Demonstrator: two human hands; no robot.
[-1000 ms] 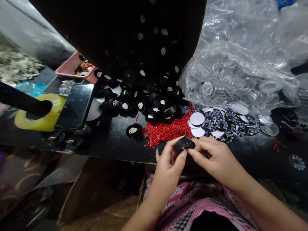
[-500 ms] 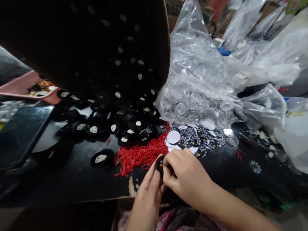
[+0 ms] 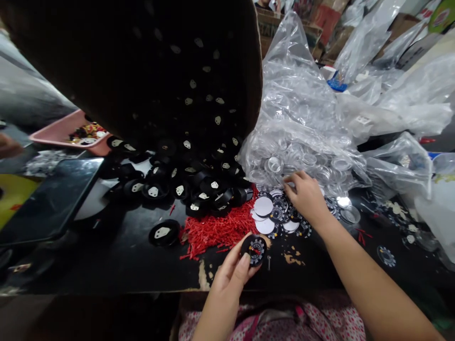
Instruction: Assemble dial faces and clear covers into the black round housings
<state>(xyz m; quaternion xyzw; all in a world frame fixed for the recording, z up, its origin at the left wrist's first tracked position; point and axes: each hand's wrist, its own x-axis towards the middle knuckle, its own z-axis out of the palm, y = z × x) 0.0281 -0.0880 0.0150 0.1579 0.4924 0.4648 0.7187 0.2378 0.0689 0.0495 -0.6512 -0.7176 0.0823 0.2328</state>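
My left hand (image 3: 234, 274) is closed on a small black round dial gauge (image 3: 256, 250), its printed face and red pointer turned upward. Out over the table, my right hand (image 3: 306, 196) reaches to the mouth of a clear plastic bag (image 3: 298, 109) full of clear round covers (image 3: 273, 165). Its thumb and fingers are bent with a gap between them, and I see nothing held there. Printed black dial discs (image 3: 277, 213) and white-backed ones lie beneath that hand. Red pointers (image 3: 216, 232) are heaped left of the discs.
Black round cases (image 3: 179, 190) spill from a large dark container (image 3: 259, 71); one case (image 3: 164, 233) lies apart. At left are a phone-like dark slab (image 3: 53, 199) and a pink tray (image 3: 57, 125). Another person's hand (image 3: 9, 146) shows at the left edge.
My right hand has left the gauge and moved forward and right to the bag of covers. The gauge stays in my left hand, its face now showing with a red pointer.
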